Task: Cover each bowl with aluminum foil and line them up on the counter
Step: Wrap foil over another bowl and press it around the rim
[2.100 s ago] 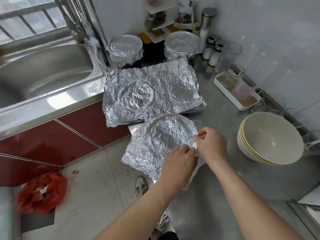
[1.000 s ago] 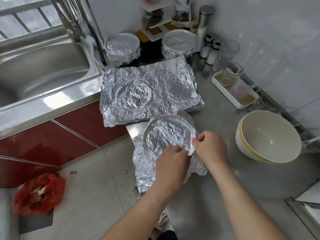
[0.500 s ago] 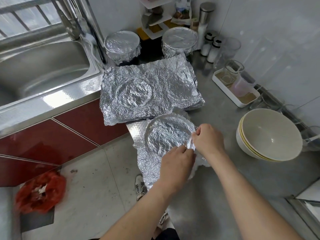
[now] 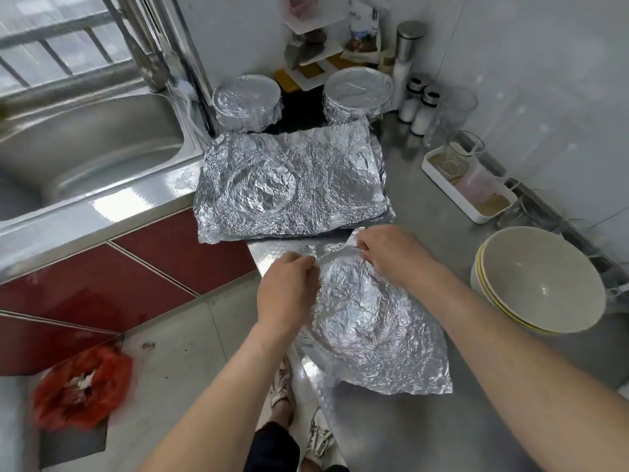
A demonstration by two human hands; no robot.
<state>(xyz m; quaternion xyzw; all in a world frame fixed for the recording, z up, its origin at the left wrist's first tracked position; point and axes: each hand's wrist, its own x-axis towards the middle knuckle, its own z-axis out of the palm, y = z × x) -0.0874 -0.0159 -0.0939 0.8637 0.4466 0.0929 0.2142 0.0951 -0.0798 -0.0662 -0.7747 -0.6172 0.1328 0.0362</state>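
Our hands have moved from the bowl's (image 4: pixel 354 308) near rim to its far rim. There the left hand (image 4: pixel 286 291) and right hand (image 4: pixel 391 253) each pinch the foil (image 4: pixel 408 369) in a narrow grip. The bowl sits at the counter's (image 4: pixel 442 437) near corner. The flap toward us lies loose, so we judge the crimping unfinished.

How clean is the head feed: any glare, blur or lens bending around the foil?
Head view: strong glare on the sink rim and counter edge; the foil sheet glints, yet its creases are readable; the red bag at lower left is smeared; the left hand and right hand look slightly soft; the wide lens bows the window bars.
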